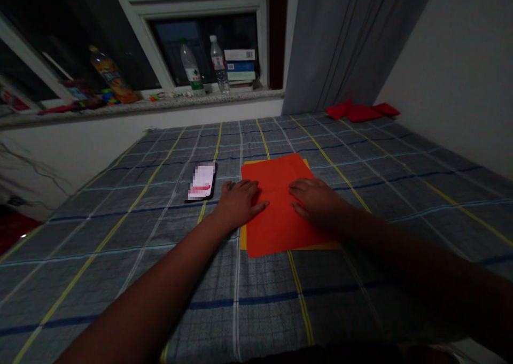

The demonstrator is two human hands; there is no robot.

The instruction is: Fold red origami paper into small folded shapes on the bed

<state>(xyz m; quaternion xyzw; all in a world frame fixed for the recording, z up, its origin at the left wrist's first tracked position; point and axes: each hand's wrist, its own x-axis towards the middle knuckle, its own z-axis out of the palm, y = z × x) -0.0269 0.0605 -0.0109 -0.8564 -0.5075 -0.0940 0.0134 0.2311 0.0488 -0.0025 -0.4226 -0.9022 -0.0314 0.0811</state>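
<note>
The person's left hand [238, 204] and right hand [315, 201] are both lying open and palm down, a little apart from each other, and neither is clamping anything. The left hand is resting across the left edge of a rectangular red-orange paper sheet [276, 214], with its fingers pointing right onto the paper. The right hand is pressing on the sheet's right half, with its fingers pointing left toward the other hand.

The red-orange sheet is lying flat on a rectangular yellow paper sheet [242, 235], which is sitting slightly askew beneath it and showing along the left, far and near-right edges. A faint crease is running across the red-orange sheet on the far side of the hands. Both sheets are resting near the middle of a grey checked bedsheet [240, 310] with yellow, blue and white lines.

Just left of the left hand, a black smartphone [201, 181] with a blurred screen is lying at a slight angle on the bedsheet, not touching the papers.

At the far end, a pile of red cushions [360, 111] is sitting in the right corner, beside a grey curtain [340, 43]. Along the far left, a speckled stone windowsill [160, 102] is holding two clear plastic water bottles [191, 67] [218, 64], a stack of books [240, 67] and an orange drink bottle [112, 75], which is leaning over to the left of them.
</note>
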